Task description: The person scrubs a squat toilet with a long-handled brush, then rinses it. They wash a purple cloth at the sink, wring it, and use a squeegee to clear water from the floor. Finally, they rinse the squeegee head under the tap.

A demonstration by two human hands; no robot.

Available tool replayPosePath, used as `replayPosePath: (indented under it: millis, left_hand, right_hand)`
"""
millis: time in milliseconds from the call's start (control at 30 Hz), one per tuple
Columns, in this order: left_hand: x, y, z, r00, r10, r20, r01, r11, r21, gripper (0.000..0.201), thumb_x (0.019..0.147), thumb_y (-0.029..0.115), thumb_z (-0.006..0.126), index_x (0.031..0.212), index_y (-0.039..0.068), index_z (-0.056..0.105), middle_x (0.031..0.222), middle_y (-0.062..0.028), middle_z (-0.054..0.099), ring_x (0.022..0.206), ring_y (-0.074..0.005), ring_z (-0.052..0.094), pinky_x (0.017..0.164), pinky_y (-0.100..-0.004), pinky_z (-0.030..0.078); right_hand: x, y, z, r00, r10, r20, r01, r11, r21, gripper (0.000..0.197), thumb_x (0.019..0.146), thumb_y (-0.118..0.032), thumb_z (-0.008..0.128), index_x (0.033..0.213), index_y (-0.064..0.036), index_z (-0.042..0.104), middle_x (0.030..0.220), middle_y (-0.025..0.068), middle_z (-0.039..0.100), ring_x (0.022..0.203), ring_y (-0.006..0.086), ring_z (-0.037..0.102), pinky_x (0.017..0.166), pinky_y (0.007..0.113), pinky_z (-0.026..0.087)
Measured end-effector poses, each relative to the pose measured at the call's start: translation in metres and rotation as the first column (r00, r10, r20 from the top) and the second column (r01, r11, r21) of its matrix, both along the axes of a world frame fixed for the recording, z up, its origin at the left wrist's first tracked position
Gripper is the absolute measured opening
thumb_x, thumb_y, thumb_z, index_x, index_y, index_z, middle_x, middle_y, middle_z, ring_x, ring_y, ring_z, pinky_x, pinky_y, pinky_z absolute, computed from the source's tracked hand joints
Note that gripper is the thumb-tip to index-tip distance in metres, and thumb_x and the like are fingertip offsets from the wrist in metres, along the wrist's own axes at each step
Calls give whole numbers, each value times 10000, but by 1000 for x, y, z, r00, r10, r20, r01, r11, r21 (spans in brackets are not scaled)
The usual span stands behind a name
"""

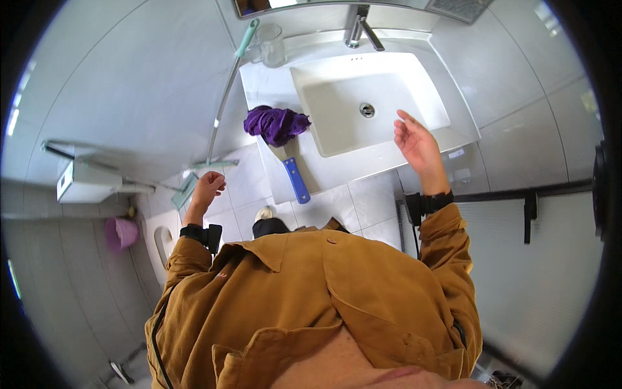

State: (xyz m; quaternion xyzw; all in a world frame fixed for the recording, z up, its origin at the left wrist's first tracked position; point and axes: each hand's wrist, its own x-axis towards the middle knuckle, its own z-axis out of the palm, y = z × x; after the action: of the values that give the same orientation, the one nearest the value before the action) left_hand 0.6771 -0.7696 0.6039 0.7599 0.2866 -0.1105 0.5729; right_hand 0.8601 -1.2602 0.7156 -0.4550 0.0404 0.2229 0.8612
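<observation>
My right hand (416, 144) hovers over the front right rim of the white washbasin (343, 133), fingers apart and nothing in them. Off the left end of the counter, my left hand (208, 189) hangs in the air with its fingers curled in; I see nothing in it. A crumpled purple cloth (275, 125) lies on the counter (275, 172) left of the basin. Beside it rests a scraper with a blue handle (297, 181), its metal blade partly under the cloth and its handle toward the front edge. Neither hand touches these things.
A grey faucet (363, 29) stands behind the basin. Glass mugs (271, 45) sit at the counter's back left corner. A long-handled squeegee (223, 97) leans by the wall there. To the left are a white cistern (87, 183), a squat toilet (162, 241) and a pink bucket (122, 233).
</observation>
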Motion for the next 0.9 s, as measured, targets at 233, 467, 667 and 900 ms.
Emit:
replayPosePath:
  millis: [233, 467, 667, 900]
  left_hand:
    - [-86, -42, 22, 983, 177, -42, -173, 982, 79, 181, 864, 212, 553, 928, 43, 570, 792, -17, 596, 731, -119, 556, 658, -266, 451]
    - [-69, -46, 11, 970, 222, 104, -237, 956, 175, 182, 865, 194, 553, 938, 30, 584, 802, -28, 603, 731, -116, 556, 660, -251, 450]
    - [-41, -47, -11, 957, 266, 114, -281, 947, 153, 184, 853, 176, 574, 950, 22, 602, 806, -28, 604, 740, -124, 552, 691, -254, 456]
    - [-74, -33, -14, 884, 464, 50, -467, 873, 139, 200, 870, 215, 556, 951, 36, 594, 812, -24, 605, 763, -114, 560, 677, -250, 454]
  right_hand:
    - [132, 24, 13, 985, 153, 83, -161, 982, 95, 344, 897, -58, 479, 1215, 66, 433, 1139, 215, 535, 1050, 266, 548, 924, 348, 462]
    - [266, 67, 0, 995, 98, -8, -98, 992, 79, 298, 841, 77, 448, 1127, 140, 391, 1119, 233, 497, 1057, 314, 522, 969, 388, 437]
    - [363, 71, -8, 948, 316, -47, -294, 921, 255, 373, 854, 114, 357, 1222, 162, 317, 1270, 284, 397, 1198, 352, 414, 1049, 416, 344]
    - [375, 59, -4, 937, 320, 138, -348, 862, 368, 486, 852, 131, 257, 1333, 134, 182, 1377, 278, 262, 1288, 363, 293, 1078, 437, 299]
